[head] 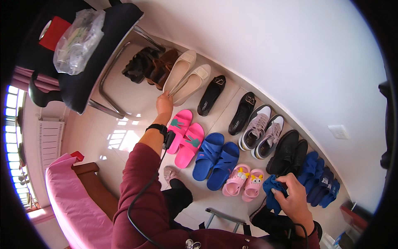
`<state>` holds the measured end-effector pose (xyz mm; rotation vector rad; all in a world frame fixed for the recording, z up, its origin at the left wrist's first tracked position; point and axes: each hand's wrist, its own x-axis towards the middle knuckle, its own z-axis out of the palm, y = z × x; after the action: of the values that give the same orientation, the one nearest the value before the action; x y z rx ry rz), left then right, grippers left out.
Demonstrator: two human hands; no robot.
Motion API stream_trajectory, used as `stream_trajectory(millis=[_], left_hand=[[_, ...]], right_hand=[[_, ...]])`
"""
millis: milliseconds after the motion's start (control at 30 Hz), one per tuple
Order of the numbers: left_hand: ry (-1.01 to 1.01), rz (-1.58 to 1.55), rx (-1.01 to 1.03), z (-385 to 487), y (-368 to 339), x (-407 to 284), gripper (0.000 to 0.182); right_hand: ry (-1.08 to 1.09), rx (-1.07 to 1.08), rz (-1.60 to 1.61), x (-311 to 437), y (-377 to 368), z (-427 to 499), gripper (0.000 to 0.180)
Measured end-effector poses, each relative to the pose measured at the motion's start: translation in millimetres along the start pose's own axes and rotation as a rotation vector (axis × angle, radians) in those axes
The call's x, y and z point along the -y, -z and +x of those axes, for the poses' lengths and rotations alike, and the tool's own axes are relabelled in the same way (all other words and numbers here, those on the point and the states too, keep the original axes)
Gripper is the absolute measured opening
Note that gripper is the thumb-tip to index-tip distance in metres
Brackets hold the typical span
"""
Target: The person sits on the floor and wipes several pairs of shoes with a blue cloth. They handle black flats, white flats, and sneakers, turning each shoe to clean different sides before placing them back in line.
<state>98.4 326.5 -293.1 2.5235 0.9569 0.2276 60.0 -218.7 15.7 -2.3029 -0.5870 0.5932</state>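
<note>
At the back of the row of footwear, my left hand grips a pair of cream ballet flats by their heels. The toes point at the wall, and I cannot tell if the soles touch the floor. My right hand pinches a crumpled blue cloth between thumb and fingers, close to the pink clogs. Right of the cream pair, one black flat stands apart from its mate. Brown shoes lie just left of the cream pair.
Pink slides, blue slides, grey-white sneakers, black shoes and blue slippers cover the tiled floor along the wall. A dark chair bearing a plastic bag stands left. A pink-covered piece of furniture is lower left.
</note>
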Motion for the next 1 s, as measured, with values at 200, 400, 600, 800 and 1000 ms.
stream_trajectory(millis=[200,400,600,800,1000], left_hand=[[-0.253,-0.179,-0.072,-13.8,103.0,-52.2,0.019],[-0.467,-0.323,-0.041,-66.1,185.5,-146.7,0.013],[-0.594,-0.445,-0.045,-149.5,225.4,-228.6,0.016],[-0.628,-0.555,-0.035,-232.4,238.0,-281.2,0.015],[-0.668,-0.603,-0.072,-275.1,237.6,-301.3,0.017]], right_hand=[[0.089,-0.087,-0.010,1.9,4.9,-19.0,0.028],[0.206,-0.199,-0.027,-0.1,10.2,-40.2,0.028],[0.284,-0.199,-0.057,-4.8,9.0,-54.4,0.029],[0.198,-0.123,0.130,-12.6,9.8,-59.7,0.033],[0.146,-0.085,0.387,-12.2,19.3,-64.0,0.046]])
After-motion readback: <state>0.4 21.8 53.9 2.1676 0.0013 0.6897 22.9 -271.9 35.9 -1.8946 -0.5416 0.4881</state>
